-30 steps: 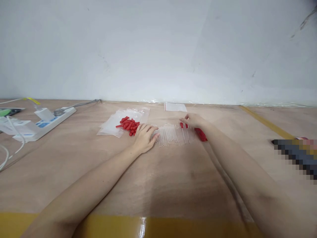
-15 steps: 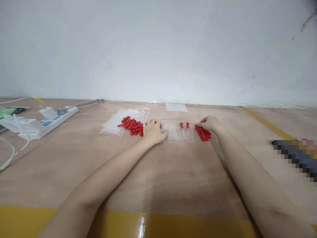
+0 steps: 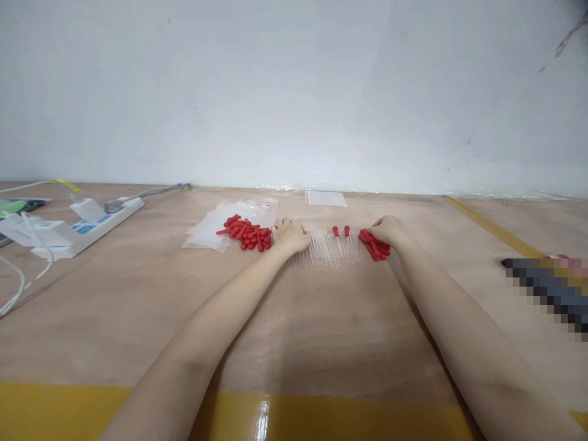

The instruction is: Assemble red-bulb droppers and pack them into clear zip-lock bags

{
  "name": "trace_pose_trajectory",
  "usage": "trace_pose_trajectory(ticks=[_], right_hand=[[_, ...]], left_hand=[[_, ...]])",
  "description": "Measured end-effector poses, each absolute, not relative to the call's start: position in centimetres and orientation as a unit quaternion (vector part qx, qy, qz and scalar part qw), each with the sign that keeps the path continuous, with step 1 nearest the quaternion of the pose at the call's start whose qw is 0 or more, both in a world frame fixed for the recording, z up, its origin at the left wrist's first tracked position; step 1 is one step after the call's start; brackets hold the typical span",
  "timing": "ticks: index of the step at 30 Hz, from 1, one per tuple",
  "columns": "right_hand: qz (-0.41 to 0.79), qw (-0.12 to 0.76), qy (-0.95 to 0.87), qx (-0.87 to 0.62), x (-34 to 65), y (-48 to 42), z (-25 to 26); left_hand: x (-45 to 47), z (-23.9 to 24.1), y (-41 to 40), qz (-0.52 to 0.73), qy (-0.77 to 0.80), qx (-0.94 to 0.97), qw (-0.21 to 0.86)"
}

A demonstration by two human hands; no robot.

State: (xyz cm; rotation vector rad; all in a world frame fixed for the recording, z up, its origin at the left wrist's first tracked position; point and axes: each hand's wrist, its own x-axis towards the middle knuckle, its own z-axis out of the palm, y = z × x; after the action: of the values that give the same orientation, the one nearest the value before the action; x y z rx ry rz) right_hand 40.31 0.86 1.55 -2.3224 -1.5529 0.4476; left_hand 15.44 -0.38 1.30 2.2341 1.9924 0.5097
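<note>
A row of clear tubes (image 3: 331,251) is laid side by side on the tabletop (image 3: 321,318), towards its far edge and close to the wall (image 3: 294,92). Two of the tubes are fitted with red caps (image 3: 340,231).

The left hand (image 3: 289,235) is set on the left end of the row, fingers curled down onto the tubes. Whether a tube is gripped cannot be told. Just to its left a loose pile of red caps (image 3: 248,234) is observed, lying partly on a stack of clear plastic bags (image 3: 209,231).

The right hand (image 3: 388,229) is placed at the right end of the row, fingers bent narrowly over a second cluster of red caps (image 3: 376,248) and touching it. Whether any cap is pinched cannot be told.

A small flat zip bag (image 3: 326,198) is noted behind the tubes, near the wall. At the far left a white power strip (image 3: 98,224) is recorded, with a white plug (image 3: 85,210) seated in it and white cables (image 3: 18,282) trailing beside it. A yellow tape strip (image 3: 294,419) is seen along the near edge of the tabletop.
</note>
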Motion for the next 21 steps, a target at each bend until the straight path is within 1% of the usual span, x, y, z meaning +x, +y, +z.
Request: trace_pose_trajectory(ticks=[4, 7, 11, 14, 21], right_hand=[[0.144, 0.145, -0.53, -0.823, 40.3, 1.1, 1.3], [0.146, 0.161, -0.519, -0.827, 40.4, 1.1, 1.4], [0.146, 0.202, -0.504, -0.827, 40.4, 0.9, 2.0], [0.155, 0.234, -0.507, -0.815, 40.0, 0.5, 2.7], [0.158, 0.349, -0.581, -0.718, 36.7, -1.0, 4.0]], left_hand=[[15.5, 1.3, -0.1, 0.164, 0.662, 0.729, 0.06], [15.5, 1.3, -0.1, 0.169, 0.661, 0.729, 0.058], [15.6, 1.3, 0.1, 0.155, 0.671, 0.724, 0.052], [15.9, 1.4, 0.4, 0.148, 0.683, 0.712, 0.073], [16.3, 1.2, 1.5, 0.192, 0.694, 0.683, 0.123]])
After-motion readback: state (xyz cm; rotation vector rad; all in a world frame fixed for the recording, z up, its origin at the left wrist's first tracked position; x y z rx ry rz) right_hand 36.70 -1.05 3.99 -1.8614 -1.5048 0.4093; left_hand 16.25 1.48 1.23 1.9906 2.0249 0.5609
